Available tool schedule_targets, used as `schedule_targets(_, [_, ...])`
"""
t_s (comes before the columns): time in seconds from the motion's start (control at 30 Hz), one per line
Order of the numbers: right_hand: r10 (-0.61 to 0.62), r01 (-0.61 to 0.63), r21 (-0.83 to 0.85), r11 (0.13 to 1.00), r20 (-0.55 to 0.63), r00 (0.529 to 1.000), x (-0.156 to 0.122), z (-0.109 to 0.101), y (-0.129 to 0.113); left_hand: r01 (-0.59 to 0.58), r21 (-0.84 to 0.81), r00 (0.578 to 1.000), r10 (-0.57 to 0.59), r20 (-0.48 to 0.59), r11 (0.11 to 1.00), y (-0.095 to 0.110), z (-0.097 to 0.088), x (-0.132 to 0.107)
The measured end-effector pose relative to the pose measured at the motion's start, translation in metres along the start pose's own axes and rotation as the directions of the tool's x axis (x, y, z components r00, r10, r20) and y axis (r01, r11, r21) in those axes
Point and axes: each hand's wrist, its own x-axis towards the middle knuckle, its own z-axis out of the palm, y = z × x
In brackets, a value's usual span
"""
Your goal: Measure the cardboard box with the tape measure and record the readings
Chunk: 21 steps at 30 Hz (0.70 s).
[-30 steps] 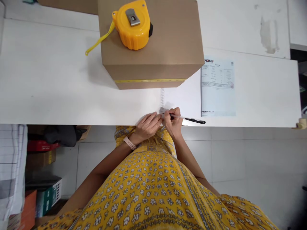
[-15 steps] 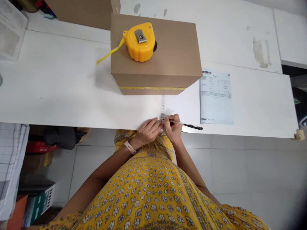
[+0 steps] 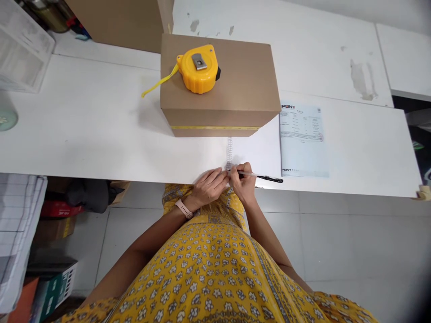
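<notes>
A slim pen (image 3: 269, 178) with a clear barrel and black end sits pinched in my right hand (image 3: 245, 181). Its tip is low at the left edge of a white spiral-bound notebook (image 3: 257, 152), partly hidden by my fingers. My left hand (image 3: 209, 186) lies open at the table's front edge, its fingers stretched toward the notebook's spiral and close against the right hand. Beyond both hands stands a brown cardboard box (image 3: 242, 76), covering the far part of the notebook. On the box rests a yellow tape measure (image 3: 198, 69) with a metal clip and yellow strap.
A printed sheet (image 3: 303, 152) lies right of the notebook on the white table (image 3: 101, 134). Behind to the left stand a larger cardboard box (image 3: 121, 24) and a clear plastic container (image 3: 25, 49). A pale green round object (image 3: 7, 117) is at the left edge.
The camera view has tilted slightly, so the box, tape measure and sheet appear lower in the picture. Both hands and the pen keep nearly the same place at the notebook.
</notes>
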Motion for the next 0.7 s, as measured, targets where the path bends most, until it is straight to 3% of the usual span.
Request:
schedule_targets(0.27, [0.020, -0.020, 0.025, 0.999, 0.002, 1.000, 0.000, 0.001, 0.002, 0.009, -0.026, 1.000, -0.009, 0.008, 1.000, 0.000, 0.000, -0.002])
schedule_targets(0.47, [0.033, -0.032, 0.039, 0.999, -0.014, 0.999, -0.001, 0.000, 0.003, 0.062, -0.099, 0.992, -0.050, 0.117, 0.993, 0.000, 0.002, -0.007])
schedule_targets(0.7, [0.002, -0.002, 0.007, 1.000, -0.014, 1.000, -0.001, 0.000, 0.004, 0.071, -0.106, 0.989, -0.057, 0.134, 0.992, 0.000, 0.005, -0.010])
